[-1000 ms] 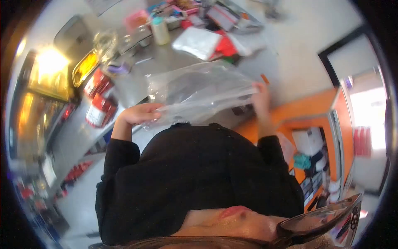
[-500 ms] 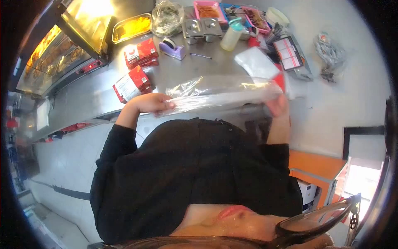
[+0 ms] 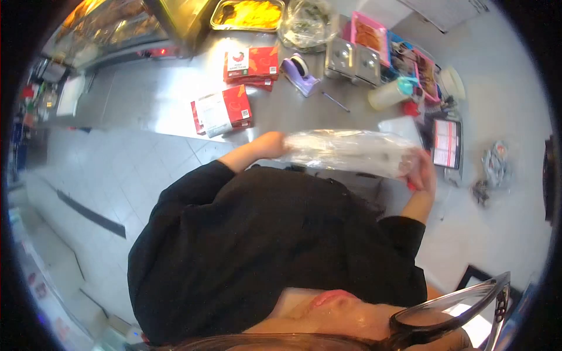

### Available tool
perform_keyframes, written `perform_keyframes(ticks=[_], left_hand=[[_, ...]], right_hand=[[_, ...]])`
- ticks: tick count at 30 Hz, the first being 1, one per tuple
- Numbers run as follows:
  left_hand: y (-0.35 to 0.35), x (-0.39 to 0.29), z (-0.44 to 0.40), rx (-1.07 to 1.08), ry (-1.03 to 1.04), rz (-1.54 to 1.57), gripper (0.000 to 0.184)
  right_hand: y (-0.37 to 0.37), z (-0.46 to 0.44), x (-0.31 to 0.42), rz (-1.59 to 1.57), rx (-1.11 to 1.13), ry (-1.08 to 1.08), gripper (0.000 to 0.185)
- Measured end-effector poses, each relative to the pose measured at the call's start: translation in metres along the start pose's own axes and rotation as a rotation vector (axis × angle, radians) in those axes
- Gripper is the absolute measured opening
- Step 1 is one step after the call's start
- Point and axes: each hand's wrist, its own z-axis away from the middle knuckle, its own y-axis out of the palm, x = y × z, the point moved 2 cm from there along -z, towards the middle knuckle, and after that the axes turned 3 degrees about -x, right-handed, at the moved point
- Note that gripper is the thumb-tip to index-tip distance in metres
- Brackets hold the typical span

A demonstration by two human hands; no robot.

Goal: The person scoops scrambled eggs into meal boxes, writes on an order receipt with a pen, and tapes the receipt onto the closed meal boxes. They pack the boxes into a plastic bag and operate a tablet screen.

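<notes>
A clear plastic bag (image 3: 345, 151) is stretched sideways in front of my body, over the counter's near edge. My left hand (image 3: 269, 144) is closed on its left end. At the other end, my right hand (image 3: 420, 169) grips the plastic, with the fingers partly seen through it. A white sheet or bag (image 3: 403, 126) lies just behind the right end. Nearest to my left hand on the counter are red printed boxes (image 3: 239, 105) with a white paper on top.
More red boxes (image 3: 261, 61), a purple tape dispenser (image 3: 301, 79), a pen (image 3: 335, 102) and lidded metal containers (image 3: 351, 61) stand on the steel counter (image 3: 146, 88). Farther right are a bottle (image 3: 386, 98) and a tablet-like screen (image 3: 446, 143). A lit food display (image 3: 111, 29) is at upper left.
My view has turned, so the counter items sit farther right and tilted. Both hands still hold the plastic bag, now stretched between them with its right end lower.
</notes>
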Motion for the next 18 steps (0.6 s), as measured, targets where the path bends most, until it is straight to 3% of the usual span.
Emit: perform_keyframes(ticks=[3,5,6,7,9,11,13,16,17,18], left_hand=[[0.037,0.025,-0.039,-0.037,-0.329,0.412,0.059],[0.035,0.018,-0.033,-0.054,-0.439,0.552,0.064],[0.034,0.014,-0.026,-0.055,-0.47,0.59,0.066],[0.061,0.036,-0.038,-0.289,-0.556,0.616,0.054],[0.06,0.03,-0.02,-0.529,-0.388,0.733,0.043],[0.047,0.016,-0.002,-0.703,-0.207,0.716,0.037],[0.032,0.001,0.016,-0.807,-0.025,0.56,0.035],[0.032,0.001,0.021,-0.581,0.007,0.254,0.035],[0.024,-0.005,0.025,-0.456,-0.095,0.307,0.036],[0.023,-0.008,0.024,-0.469,-0.124,0.321,0.038]], right_hand=[[0.06,-0.064,0.006,1.726,-0.482,-1.007,0.048],[0.173,-0.076,-0.002,1.485,-0.151,-1.142,0.057],[0.209,-0.097,-0.025,1.307,0.184,-1.008,0.061],[0.254,-0.102,-0.045,1.341,0.434,-1.002,0.063],[0.323,-0.138,-0.09,1.412,0.731,-1.142,0.077],[0.375,-0.19,-0.134,1.641,0.686,-1.106,0.091],[0.42,-0.224,-0.159,2.003,0.586,-1.207,0.104],[0.454,-0.267,-0.173,2.107,0.877,-0.889,0.11],[0.458,-0.263,-0.17,2.095,0.886,-0.869,0.109],[0.46,-0.259,-0.165,2.084,0.89,-0.844,0.109]])
